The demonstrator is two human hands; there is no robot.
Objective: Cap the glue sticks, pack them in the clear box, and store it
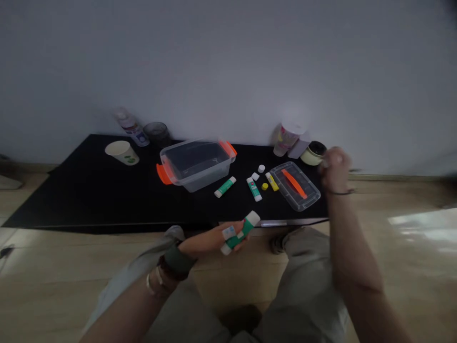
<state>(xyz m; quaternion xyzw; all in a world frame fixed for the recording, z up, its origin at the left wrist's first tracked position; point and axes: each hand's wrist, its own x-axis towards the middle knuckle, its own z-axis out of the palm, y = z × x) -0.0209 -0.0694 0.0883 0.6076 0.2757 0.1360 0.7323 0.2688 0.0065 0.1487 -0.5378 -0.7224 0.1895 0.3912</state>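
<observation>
My left hand (233,234) is closed around a green glue stick (247,227) with a white end, held tilted in front of the table's near edge. A white patch with blue marks shows by my thumb. Off the table's right end, my right hand (336,166) is raised and curled, blurred by motion; what it may hold cannot be made out. On the table lie two more green glue sticks (225,187) (254,189), a yellow glue stick (272,182), white caps (261,168) and a yellow cap (264,186). A clear lid (303,200) with an orange handle lies nearest my right hand.
A clear plastic box (207,180) with orange latches stands open on the black table (89,200). Behind are a paper cup (121,151), a spray bottle (132,128), a dark cup (157,133), a plastic cup (284,140) and a cream jar (311,156). A wall rises behind.
</observation>
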